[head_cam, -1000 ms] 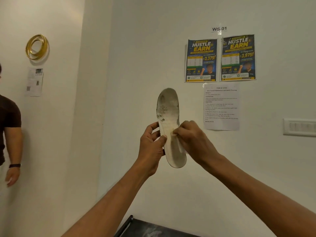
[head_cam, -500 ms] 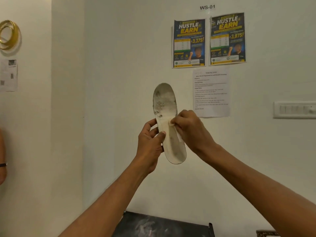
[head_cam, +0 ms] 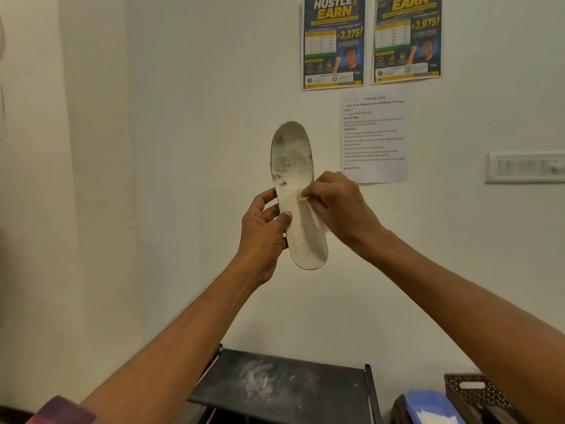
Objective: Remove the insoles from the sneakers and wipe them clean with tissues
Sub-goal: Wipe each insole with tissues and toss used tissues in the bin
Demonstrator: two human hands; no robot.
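A white, dirt-stained insole [head_cam: 293, 154] is held upright in front of the wall, toe end up. My left hand [head_cam: 264, 234] grips its lower left edge, thumb across the front. My right hand [head_cam: 336, 206] pinches a small white tissue [head_cam: 318, 220] and presses it against the middle of the insole. Grey grime covers the insole's upper half. No sneaker is in view.
A dark, dusty shelf top [head_cam: 284, 384] stands below against the wall. At the lower right are a blue tissue box [head_cam: 434, 407] and a dark perforated basket [head_cam: 477, 390]. Posters [head_cam: 334, 41] and a task sheet [head_cam: 374, 136] hang on the wall, with a switch plate [head_cam: 524, 166] to the right.
The view has tilted down and right, bringing the shelf top, box and basket into view. My right hand with the tissue has slid a little up the insole. The bystander at left is out of view.
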